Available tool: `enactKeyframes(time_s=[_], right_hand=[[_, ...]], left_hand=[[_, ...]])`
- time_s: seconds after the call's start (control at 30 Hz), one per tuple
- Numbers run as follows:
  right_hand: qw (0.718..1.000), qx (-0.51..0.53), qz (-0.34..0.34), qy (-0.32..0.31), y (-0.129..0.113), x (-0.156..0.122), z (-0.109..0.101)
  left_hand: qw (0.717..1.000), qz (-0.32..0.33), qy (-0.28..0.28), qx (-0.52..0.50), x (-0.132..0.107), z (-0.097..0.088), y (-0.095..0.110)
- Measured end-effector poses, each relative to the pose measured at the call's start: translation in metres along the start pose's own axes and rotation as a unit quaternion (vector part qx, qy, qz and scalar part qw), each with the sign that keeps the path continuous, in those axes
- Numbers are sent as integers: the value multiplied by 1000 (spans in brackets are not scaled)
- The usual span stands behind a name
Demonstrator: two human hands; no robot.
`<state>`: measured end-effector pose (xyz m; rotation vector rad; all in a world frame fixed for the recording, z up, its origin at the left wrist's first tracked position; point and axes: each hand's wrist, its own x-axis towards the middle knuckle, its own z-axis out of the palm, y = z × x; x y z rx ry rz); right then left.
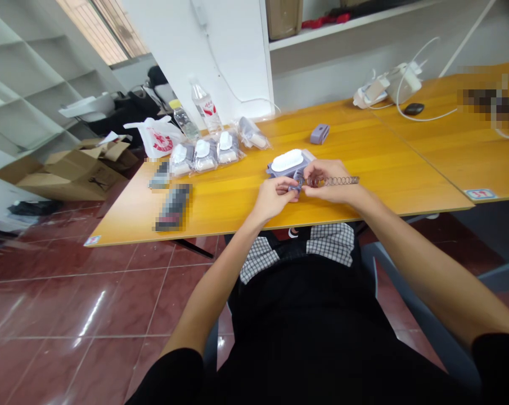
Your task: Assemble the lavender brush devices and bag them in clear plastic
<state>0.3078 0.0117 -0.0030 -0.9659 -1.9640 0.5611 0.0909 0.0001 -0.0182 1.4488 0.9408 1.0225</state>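
My left hand (271,199) pinches a small translucent purple-grey plastic part (296,188) above the table's front edge. A long metal coil spring (342,180) is in my right hand (330,173), its free end sticking out to the right. The spring's other end meets the plastic part between my two hands; whether it sits inside is hidden by my fingers. Just beyond my hands lies a grey-purple piece with a white bristled brush top (287,161). A separate purple-grey plastic piece (320,134) rests farther back on the table.
Several plastic-wrapped brushes (203,156) stand in a row at the left, near two bottles (207,109) and a white bag (158,138). A blurred dark object (174,207) lies at front left. Chargers with cables (374,90) and a black mouse (414,108) are at back right.
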Motion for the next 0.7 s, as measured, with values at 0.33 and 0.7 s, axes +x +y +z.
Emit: enactKeyframes(time_s=[0.33,0.7], right_hand=[[1000,11,-14,-13,1,-2,4],[986,-93,-135,-22,-6,-1,10]], left_hand=[[1000,21,-19,10,2,-1,-3],[997,-7,32,69,0,2,8]])
